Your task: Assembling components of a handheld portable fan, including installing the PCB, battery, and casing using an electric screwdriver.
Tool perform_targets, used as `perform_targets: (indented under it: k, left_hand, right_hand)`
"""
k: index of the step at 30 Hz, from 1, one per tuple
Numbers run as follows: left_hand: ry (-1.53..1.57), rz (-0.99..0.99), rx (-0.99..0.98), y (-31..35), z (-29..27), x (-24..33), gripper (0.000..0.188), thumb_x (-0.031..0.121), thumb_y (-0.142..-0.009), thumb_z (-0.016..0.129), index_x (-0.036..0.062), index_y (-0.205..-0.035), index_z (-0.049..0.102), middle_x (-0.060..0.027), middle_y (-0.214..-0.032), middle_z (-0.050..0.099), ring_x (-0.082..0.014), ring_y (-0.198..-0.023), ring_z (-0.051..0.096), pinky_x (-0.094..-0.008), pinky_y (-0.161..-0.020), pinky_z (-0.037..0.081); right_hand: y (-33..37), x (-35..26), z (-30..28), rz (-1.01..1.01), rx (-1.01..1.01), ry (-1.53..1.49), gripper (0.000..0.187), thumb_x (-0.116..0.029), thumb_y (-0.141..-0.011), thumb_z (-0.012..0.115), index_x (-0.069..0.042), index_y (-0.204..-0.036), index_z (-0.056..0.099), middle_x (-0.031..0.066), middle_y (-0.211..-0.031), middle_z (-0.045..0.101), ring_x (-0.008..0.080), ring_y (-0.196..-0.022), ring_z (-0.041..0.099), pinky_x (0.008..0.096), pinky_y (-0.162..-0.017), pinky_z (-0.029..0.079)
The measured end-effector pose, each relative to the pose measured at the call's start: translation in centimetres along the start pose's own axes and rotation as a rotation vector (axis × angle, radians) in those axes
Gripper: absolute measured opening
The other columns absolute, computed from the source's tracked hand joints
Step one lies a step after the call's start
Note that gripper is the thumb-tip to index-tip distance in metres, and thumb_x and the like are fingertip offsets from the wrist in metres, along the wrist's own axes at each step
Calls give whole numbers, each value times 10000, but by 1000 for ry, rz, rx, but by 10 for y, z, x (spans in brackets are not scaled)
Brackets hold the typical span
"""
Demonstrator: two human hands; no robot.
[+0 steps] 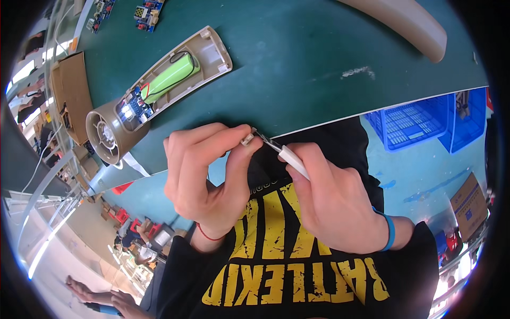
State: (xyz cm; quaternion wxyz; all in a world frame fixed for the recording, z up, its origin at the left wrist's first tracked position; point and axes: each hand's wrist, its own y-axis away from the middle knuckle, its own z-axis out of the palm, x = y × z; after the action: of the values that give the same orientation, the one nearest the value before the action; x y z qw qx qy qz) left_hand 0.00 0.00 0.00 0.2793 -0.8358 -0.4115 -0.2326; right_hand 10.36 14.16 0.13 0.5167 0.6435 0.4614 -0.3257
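Note:
Just off the table's near edge, my left hand (210, 173) pinches a small beige plastic piece (247, 140) between thumb and fingertips. My right hand (340, 202) is closed round a white-handled tool (294, 161), whose thin metal tip meets the piece at my left fingertips. Exactly where the tip touches is too small to make out. Beyond my left hand lies an open beige housing (215, 45) with a round, spoked end (106, 135). Inside it sit a green battery cell (170, 78) with red and black wires and a blue circuit board (139, 109) with a bright light.
A curved beige shell (406, 26) rests at the far right of the green table (297, 64). Loose circuit boards (147, 15) lie at the far left, near a cardboard box (73, 95). Blue crates (414, 127) stand below the table's right side. Other people appear at the left.

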Motion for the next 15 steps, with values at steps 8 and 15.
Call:
perform_targets:
  k: [8, 15]
  left_hand:
    - [-5, -9, 6, 0, 2, 0, 285, -79, -642, 809, 27, -881, 698, -68, -782, 668, -197, -683, 578, -292, -638, 388]
    - [2, 20, 13, -1, 3, 0, 288, -80, -635, 810, 25, -878, 698, -71, -780, 669, -200, -684, 583, -289, -647, 395]
  right_hand:
    - [-2, 2, 0, -10, 6, -12, 275, 42, -897, 566, 30, -1155, 474, 181, -794, 611, 373, -627, 632, 403, -515, 484]
    - [0, 2, -1, -14, 17, 4, 259, 36, -902, 567, 31, -1145, 477, 191, -808, 617, 389, -636, 631, 410, -518, 488]
